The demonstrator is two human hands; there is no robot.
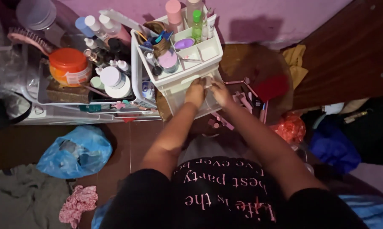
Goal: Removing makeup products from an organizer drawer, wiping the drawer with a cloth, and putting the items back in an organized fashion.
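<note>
A white plastic cosmetic organiser (200, 57) with compartments on top and clear drawers below stands on a round brown table. Its top holds bottles, a pink-capped bottle (173, 12), a green bottle (197, 23) and a small purple dish (184, 43). My left hand (195, 92) and my right hand (221, 92) are both at the front of the clear drawer (174, 99), fingers curled around its edge or handle. What lies inside the drawer is hidden by my hands.
A white tray (83, 101) left of the organiser carries an orange-lidded jar (68, 65), bottles and a pink hairbrush (28, 40). Pink clips (244, 101) and a red item lie right of the drawer. A blue bag (75, 152), grey cloth and pink cloth are on the floor.
</note>
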